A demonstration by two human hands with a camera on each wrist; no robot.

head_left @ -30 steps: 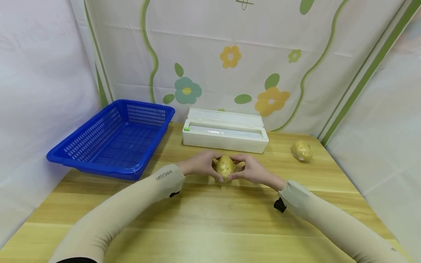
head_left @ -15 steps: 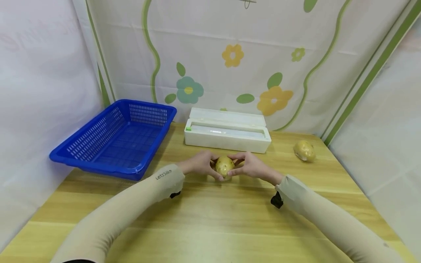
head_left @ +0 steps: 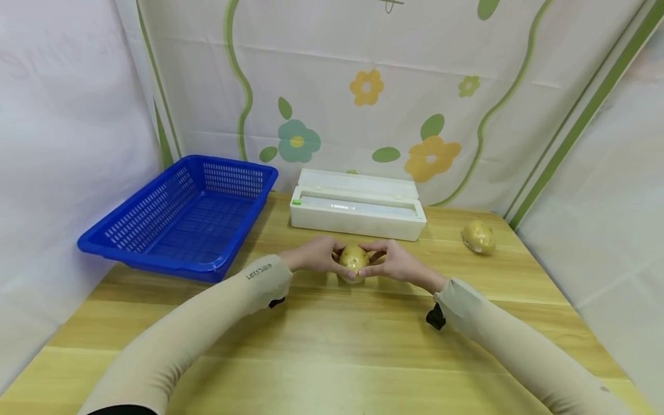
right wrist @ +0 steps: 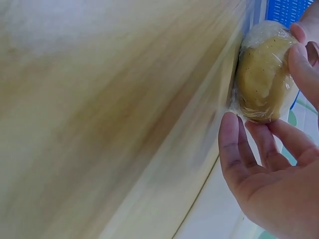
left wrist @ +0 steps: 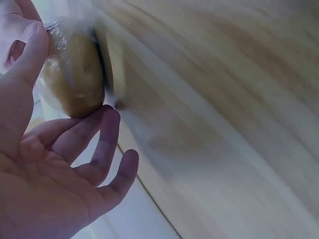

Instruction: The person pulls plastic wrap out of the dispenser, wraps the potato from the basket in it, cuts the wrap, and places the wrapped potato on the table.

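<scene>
A potato point(head_left: 354, 257) wrapped in clear film sits on the wooden table between both hands. From its left side my left hand point(head_left: 319, 256) grips it, thumb at the near side and fingers reaching behind. My right hand point(head_left: 393, 263) holds the opposite side in much the same way, the two thumb tips close together. In the left wrist view the film on the potato point(left wrist: 75, 69) looks shiny and wrinkled. Loose film bunches at the end of the potato point(right wrist: 264, 74) in the right wrist view.
Behind the hands stands a long white box point(head_left: 358, 222) with its lid raised and a green tab at its left end. A blue plastic basket point(head_left: 223, 253) is at the left. Another film-wrapped potato point(head_left: 478, 237) lies at the right near the table's far edge.
Both hands stay round the potato at the same spot. The left thumb has shifted slightly up along its near side. The head view has moved a little.
</scene>
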